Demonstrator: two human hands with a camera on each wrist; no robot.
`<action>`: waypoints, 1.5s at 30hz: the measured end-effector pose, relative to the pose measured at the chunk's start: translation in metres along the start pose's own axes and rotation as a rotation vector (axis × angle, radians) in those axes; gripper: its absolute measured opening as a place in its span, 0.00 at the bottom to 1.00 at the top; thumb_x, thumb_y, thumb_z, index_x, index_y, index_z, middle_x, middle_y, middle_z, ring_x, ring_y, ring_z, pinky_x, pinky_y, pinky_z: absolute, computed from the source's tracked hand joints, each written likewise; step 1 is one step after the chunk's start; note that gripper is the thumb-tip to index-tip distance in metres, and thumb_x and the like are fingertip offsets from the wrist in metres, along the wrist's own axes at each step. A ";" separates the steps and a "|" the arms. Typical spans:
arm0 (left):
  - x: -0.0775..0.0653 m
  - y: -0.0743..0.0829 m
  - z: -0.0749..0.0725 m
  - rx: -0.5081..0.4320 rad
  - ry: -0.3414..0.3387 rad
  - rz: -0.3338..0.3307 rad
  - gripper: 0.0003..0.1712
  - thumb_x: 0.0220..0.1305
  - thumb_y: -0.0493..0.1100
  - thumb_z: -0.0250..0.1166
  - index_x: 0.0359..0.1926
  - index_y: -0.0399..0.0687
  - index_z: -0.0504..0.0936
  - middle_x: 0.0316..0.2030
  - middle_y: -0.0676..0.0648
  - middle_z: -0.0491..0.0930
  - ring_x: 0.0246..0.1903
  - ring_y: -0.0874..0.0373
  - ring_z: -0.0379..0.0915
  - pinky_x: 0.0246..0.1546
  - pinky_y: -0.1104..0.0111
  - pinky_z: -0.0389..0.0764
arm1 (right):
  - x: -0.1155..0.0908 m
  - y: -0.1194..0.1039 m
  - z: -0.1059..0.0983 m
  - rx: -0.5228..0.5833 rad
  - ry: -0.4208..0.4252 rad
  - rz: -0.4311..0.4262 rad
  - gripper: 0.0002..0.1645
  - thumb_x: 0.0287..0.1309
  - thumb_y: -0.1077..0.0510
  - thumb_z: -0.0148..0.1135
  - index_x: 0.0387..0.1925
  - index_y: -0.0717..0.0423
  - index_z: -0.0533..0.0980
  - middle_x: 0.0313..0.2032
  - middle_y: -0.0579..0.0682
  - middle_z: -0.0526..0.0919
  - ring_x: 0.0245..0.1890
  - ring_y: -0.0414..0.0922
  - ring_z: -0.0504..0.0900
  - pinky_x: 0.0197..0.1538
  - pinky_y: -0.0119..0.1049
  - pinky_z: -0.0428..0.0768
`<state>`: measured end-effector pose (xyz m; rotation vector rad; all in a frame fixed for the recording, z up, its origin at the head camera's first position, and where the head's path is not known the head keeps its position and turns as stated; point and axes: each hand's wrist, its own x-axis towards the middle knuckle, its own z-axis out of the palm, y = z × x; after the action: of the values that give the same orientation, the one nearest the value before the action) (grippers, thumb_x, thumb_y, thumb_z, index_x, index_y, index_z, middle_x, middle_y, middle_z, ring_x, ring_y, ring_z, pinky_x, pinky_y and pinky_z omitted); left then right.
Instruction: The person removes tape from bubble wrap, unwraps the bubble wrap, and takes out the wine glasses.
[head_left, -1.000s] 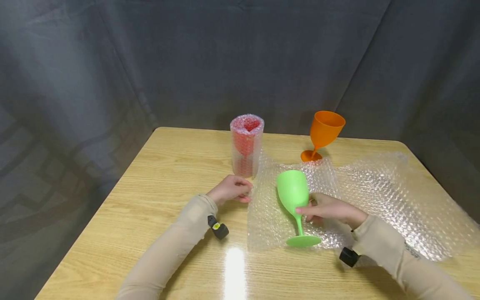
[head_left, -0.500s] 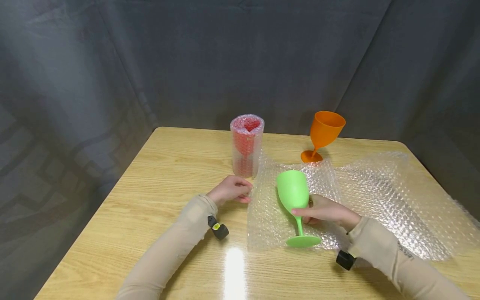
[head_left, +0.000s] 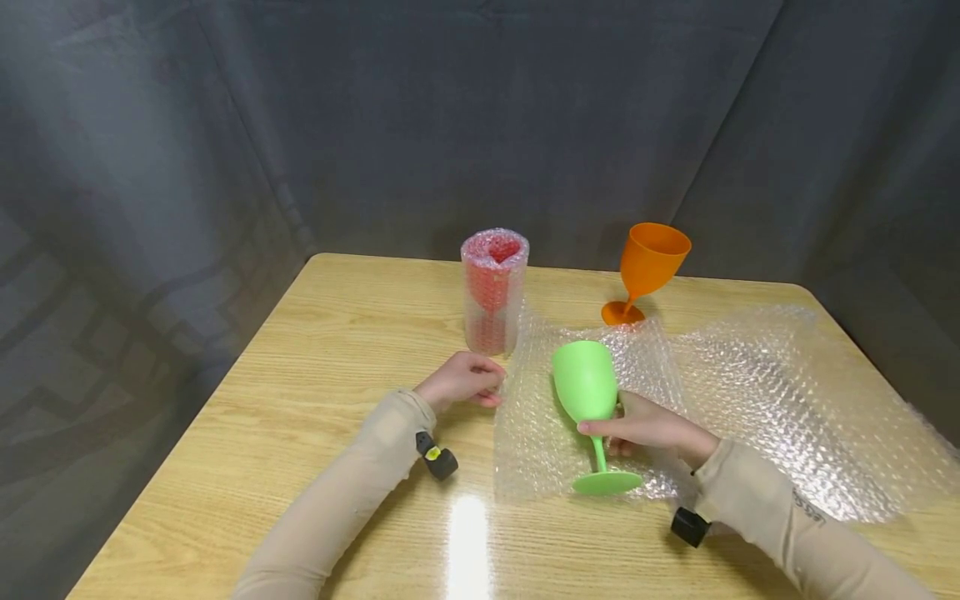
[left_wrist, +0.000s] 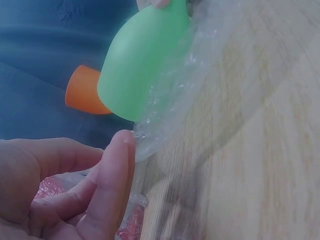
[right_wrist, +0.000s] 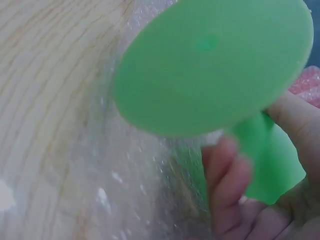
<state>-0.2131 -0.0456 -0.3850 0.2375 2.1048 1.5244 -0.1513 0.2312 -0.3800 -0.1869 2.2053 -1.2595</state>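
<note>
Fingers of the right hand (head_left: 654,425) hold the green goblet (head_left: 585,379) where bowl meets stem, on its side on the bubble wrap (head_left: 528,442), while the left hand (head_left: 465,379) curls at the wrap's left edge, whether pinching it I cannot tell.

Beige sleeves (head_left: 337,492), seemingly dark lettering (head_left: 808,507)

Orange goblet (head_left: 648,265), wrapped red cup (head_left: 492,296), possibly stemmed, wooden table (head_left: 352,333), dark curtain (head_left: 480,125)
</note>
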 end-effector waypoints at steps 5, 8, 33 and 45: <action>0.000 -0.001 0.000 0.012 -0.001 0.009 0.15 0.65 0.33 0.53 0.50 0.29 0.76 0.31 0.48 0.74 0.24 0.66 0.76 0.32 0.74 0.83 | 0.000 0.001 0.001 0.079 -0.047 0.007 0.36 0.56 0.50 0.62 0.54 0.70 0.58 0.20 0.48 0.75 0.18 0.37 0.74 0.23 0.24 0.75; 0.000 -0.001 0.000 0.013 -0.002 0.012 0.15 0.65 0.33 0.53 0.50 0.29 0.76 0.31 0.48 0.74 0.24 0.66 0.76 0.32 0.75 0.83 | 0.000 0.001 0.001 0.103 -0.060 0.010 0.37 0.57 0.50 0.62 0.54 0.72 0.57 0.19 0.47 0.75 0.17 0.36 0.74 0.25 0.26 0.78; 0.003 -0.003 0.000 0.031 0.031 0.001 0.15 0.65 0.33 0.53 0.50 0.29 0.76 0.29 0.49 0.75 0.22 0.67 0.75 0.28 0.78 0.81 | -0.013 -0.021 -0.007 0.079 0.055 -0.164 0.32 0.56 0.57 0.62 0.53 0.69 0.57 0.30 0.51 0.78 0.26 0.41 0.80 0.35 0.39 0.84; 0.004 -0.003 0.001 0.025 0.028 0.006 0.14 0.65 0.33 0.53 0.48 0.29 0.77 0.26 0.49 0.76 0.21 0.68 0.74 0.26 0.79 0.80 | -0.013 -0.022 -0.010 0.106 0.127 -0.269 0.23 0.55 0.62 0.62 0.49 0.58 0.62 0.30 0.48 0.76 0.28 0.41 0.76 0.36 0.38 0.82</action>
<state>-0.2156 -0.0444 -0.3890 0.2331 2.1475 1.5140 -0.1498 0.2316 -0.3524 -0.3811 2.2690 -1.5686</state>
